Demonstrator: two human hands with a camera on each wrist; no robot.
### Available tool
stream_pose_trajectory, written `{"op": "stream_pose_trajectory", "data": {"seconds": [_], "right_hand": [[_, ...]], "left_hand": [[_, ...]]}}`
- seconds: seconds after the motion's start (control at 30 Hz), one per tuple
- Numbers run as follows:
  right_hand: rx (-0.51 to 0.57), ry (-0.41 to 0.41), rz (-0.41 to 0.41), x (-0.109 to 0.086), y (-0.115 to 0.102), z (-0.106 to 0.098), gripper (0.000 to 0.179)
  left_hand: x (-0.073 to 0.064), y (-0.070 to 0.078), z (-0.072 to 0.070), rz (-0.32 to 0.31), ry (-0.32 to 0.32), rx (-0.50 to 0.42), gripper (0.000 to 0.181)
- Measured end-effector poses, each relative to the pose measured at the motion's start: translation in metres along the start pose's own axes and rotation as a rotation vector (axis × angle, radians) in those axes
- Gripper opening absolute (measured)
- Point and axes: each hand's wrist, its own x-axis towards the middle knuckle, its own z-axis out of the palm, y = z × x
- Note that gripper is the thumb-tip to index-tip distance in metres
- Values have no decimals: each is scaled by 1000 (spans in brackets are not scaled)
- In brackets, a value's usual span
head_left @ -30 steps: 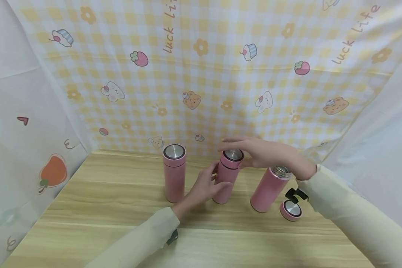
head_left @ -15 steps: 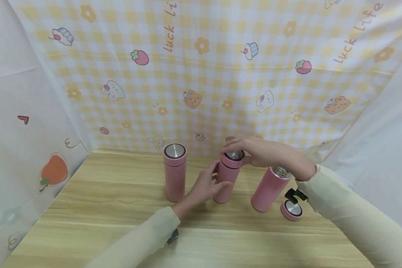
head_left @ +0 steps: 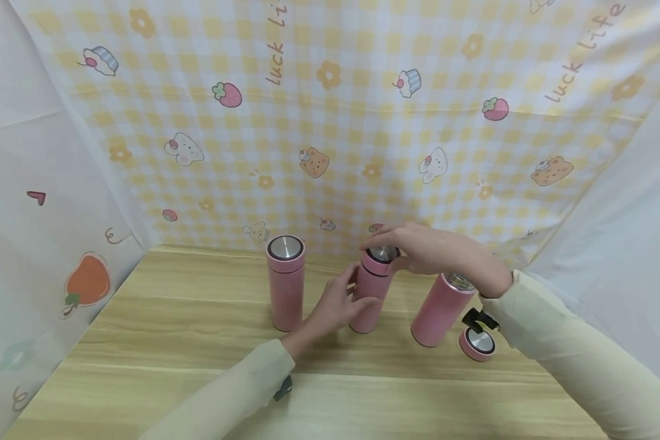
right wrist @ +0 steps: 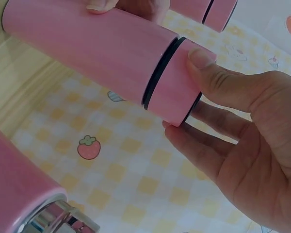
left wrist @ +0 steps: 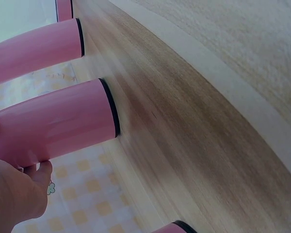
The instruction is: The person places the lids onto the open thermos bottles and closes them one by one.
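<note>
A pink thermos (head_left: 370, 299) with a steel-topped lid stands upright on the table, between two other pink thermoses. My left hand (head_left: 335, 304) grips its body from the left, thumb in front and fingers behind. Over its top, my right hand (head_left: 426, 249) holds the lid (right wrist: 177, 82), thumb on one side and fingertips on the other in the right wrist view. A dark seam shows between lid and body. To the right stands an uncapped thermos (head_left: 439, 311) with its metal mouth exposed; its loose lid (head_left: 478, 344) lies on the table beside it.
Left of my left hand stands a capped pink thermos (head_left: 287, 287). A yellow checked cloth (head_left: 330, 122) hangs right behind the wooden table (head_left: 198, 342). White cloths close off both sides.
My right hand's thumb and fingers have come down and closed around the lid. My left hand keeps its grip on the body, and the other thermoses stay put.
</note>
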Motion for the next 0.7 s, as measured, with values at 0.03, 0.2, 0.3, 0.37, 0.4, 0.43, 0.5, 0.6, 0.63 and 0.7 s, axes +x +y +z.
{"op": "stream_pose_trajectory", "data": {"seconds": [0.03,0.2,0.3,0.37,0.4,0.43,0.5,0.6,0.63,0.7], "right_hand": [[-2,0,7,0,0,0,59],[5,11,37,2,-1,1,58],[-10,29,39,4,-1,2,55],[-29,43,37,4,-1,2,54],[-35,47,39,5,-2,2,54],[-38,54,36,5,-1,2,54],[-53,64,42,6,-2,2,54],[-73,74,57,6,-2,3,53],[-84,78,60,6,-2,3,53],[-102,80,70,7,-3,3,53]], "left_hand": [[0,0,0,-4,-2,1,60],[1,1,-1,-27,-9,7,61],[1,2,0,-41,-11,8,63],[0,2,0,-46,-10,7,64],[0,2,0,-47,-9,9,65],[0,2,0,-48,-8,10,65],[0,2,0,-47,-7,12,65],[0,1,0,-44,-6,15,65],[0,1,0,-44,-6,14,64],[0,1,0,-46,-6,14,63]]}}
